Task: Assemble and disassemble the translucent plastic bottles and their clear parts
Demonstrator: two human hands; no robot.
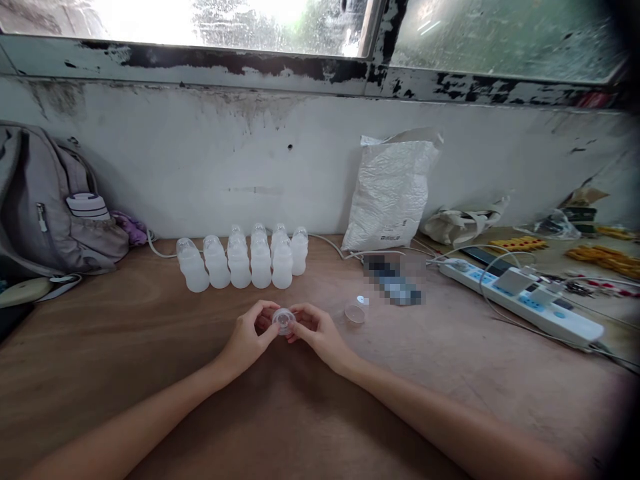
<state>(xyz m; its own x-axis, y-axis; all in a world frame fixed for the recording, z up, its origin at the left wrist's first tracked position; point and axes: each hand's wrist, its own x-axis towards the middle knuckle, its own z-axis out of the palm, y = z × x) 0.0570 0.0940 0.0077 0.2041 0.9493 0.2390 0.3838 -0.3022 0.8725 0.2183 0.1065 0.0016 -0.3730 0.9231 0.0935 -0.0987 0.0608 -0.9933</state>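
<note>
Above the wooden tabletop [115, 333], both hands [247, 337] [321, 333] pinch a clear round piece [283, 321] between them.

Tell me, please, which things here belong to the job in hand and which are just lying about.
Seemingly part of the job:
clear round piece, held by the left hand and right hand
clear cup-like piece near the right hand
whitish bottles with clear tops

Seemingly just lying about:
backpack
crinkled white bag
power strip
</note>
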